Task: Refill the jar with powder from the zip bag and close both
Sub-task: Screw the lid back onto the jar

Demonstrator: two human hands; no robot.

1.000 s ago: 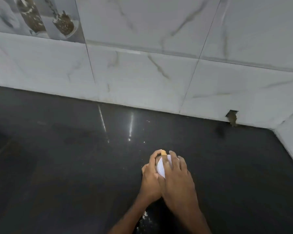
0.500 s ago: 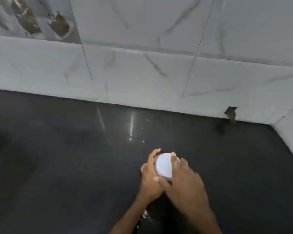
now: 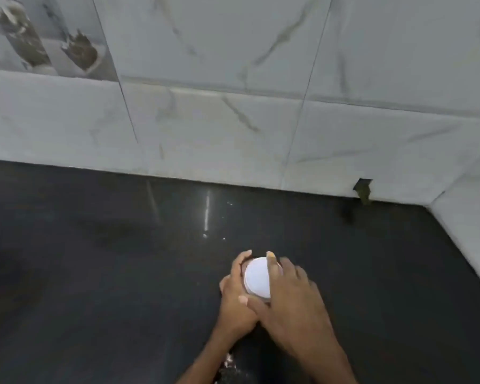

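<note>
Both hands are clamped on the one small jar (image 3: 265, 299), which stands on the dark desk (image 3: 94, 273) at about 6 o'clock in the view. Left hand (image 3: 237, 297) wraps the jar's body from the 9 o'clock side, fingers curled round the far edge and thumb lying along the near side, so its grip is closed on the jar. Right hand (image 3: 291, 303) comes in from 4 o'clock and lies over the white lid (image 3: 257, 277), its forefinger stretched across the lid's right edge toward 12 o'clock, its thumb pressed low at 7 o'clock; that grip is closed on the lid. Both forearms rise from the bottom edge, nearly touching at the wrists. (The jar's body is almost wholly hidden by the hands.) Specks of pale powder (image 3: 229, 364) lie on the desk at 6 o'clock, between the forearms. Marble-patterned wall tiles (image 3: 233, 120) stand behind at 12 o'clock.
</note>
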